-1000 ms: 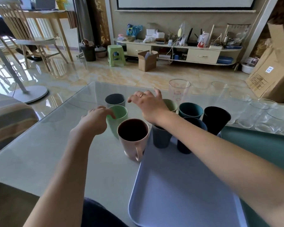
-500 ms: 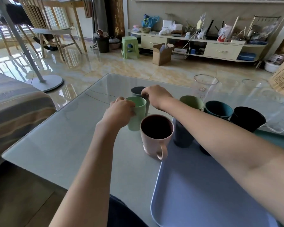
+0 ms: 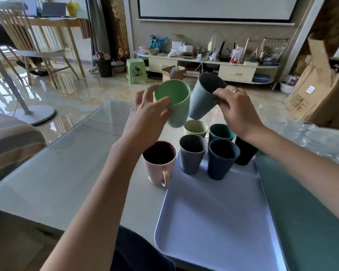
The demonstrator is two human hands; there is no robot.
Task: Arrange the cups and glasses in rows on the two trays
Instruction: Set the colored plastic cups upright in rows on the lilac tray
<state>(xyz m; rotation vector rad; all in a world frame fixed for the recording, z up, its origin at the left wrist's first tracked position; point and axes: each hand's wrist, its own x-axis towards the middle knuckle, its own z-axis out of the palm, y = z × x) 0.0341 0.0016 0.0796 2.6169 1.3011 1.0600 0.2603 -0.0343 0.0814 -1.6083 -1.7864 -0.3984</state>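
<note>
- the left hand (image 3: 145, 116) grips a light green cup (image 3: 174, 102) in the air above the table, thumb on its near wall and fingers round the far side – the cup tilts toward the camera.
- the right hand (image 3: 237, 112) pinches a grey-blue ribbed cup (image 3: 202, 98) near its rim, also lifted and tilted, just beside the green one.
- below them, 5 cups stand in 2 rows at the far end of the lavender tray (image 3: 213, 222): pale green (image 3: 195, 128), teal (image 3: 220, 132), black (image 3: 245, 151), grey ribbed (image 3: 192, 153), navy (image 3: 222, 159).
- a pink mug (image 3: 159, 163) stands on the glass table (image 3: 57, 173), just left of the tray.
- a dark green tray (image 3: 311, 212) lies along the lavender one's right edge – blurred clear glasses (image 3: 309, 133) sit beyond it.
</note>
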